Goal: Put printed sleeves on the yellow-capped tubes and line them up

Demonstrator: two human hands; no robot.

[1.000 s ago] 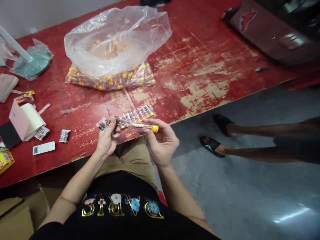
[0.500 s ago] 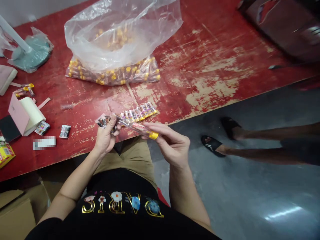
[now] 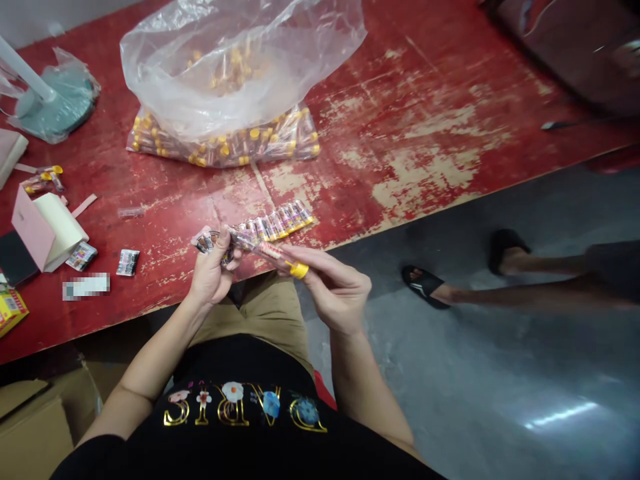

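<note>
Over the table's front edge, my right hand has its fingers closed on the yellow-capped end of a clear tube. The tube slants up and left, its far end at the fingertips of my left hand. That hand is closed around several small dark printed packets, which stick out past the thumb. Just beyond the hands, a row of filled tubes with yellow caps lies side by side on the red table.
A big clear bag of yellow-capped tubes sits behind the row. Left are an open pink box, loose packets, a lamp base and a yellow box. A person's sandalled feet are at right.
My right hand and the tube have moved slightly left, closer to my left hand. At right, one foot of the other person has shifted further right.
</note>
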